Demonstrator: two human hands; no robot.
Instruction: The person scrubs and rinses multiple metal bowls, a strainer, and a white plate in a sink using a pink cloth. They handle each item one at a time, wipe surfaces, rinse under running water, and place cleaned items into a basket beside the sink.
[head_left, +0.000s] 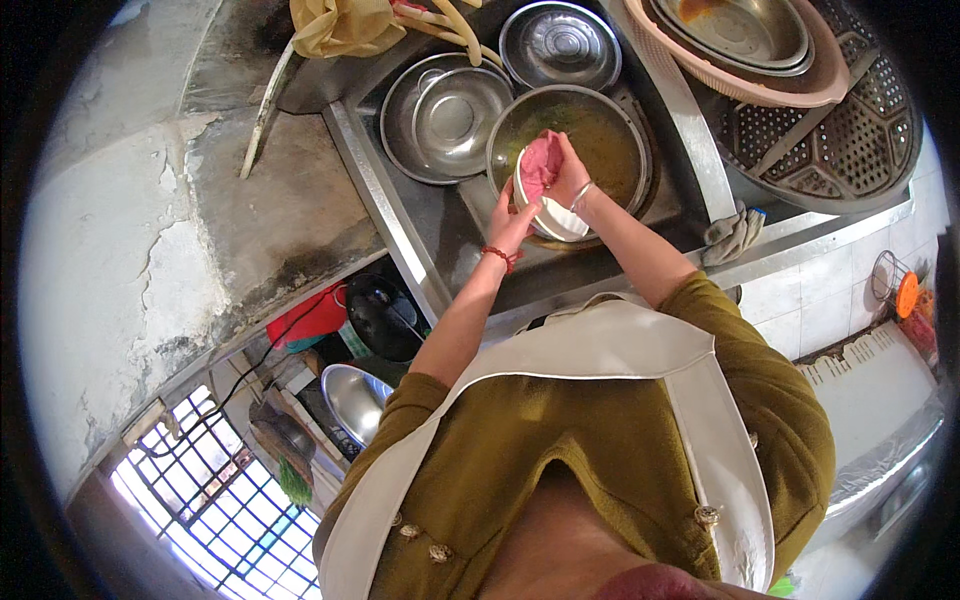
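My left hand (514, 222) grips the side of a white bowl (562, 222), which is tilted over a metal basin of murky, yellowish water (611, 142). A pink cloth (541, 161) is in my right hand (571, 171), pressed against the inside of that bowl. Green bits float near the basin's far side. Left of the basin sit nested metal bowls (450, 112), and a shiny metal bowl (561, 45) lies beyond it, all in a stainless steel sink (465, 259).
A pink plastic basket (720, 71) holding metal bowls rests on a large perforated steamer tray (817, 161) at the right. A grey work glove (735, 234) lies on the sink's edge. At the left is a stained counter (292, 187) with a long pale stick (266, 112).
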